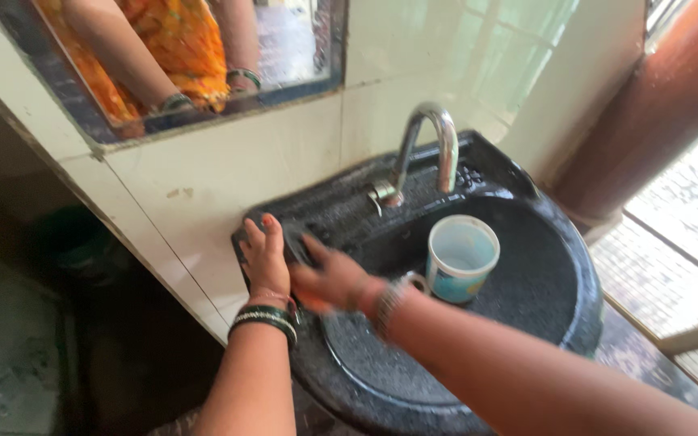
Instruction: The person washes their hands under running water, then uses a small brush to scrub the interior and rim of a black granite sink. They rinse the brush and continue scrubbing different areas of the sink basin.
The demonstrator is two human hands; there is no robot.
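My left hand [266,257] lies flat on the left rim of a black speckled sink [543,282], fingers spread, with dark bangles at the wrist. My right hand [329,278] is blurred beside it, pressing a dark scrub pad [295,242] against the same rim; a bracelet sits on that wrist. A white and blue plastic cup [461,258] stands upright in the basin, just right of my right wrist. A curved chrome tap [430,141] rises from the back of the sink.
A mirror [187,56] on the tiled wall above shows a person in orange clothing with bangles. A brown pillar [656,113] stands at the right. Below left of the sink is a dark, shadowed space.
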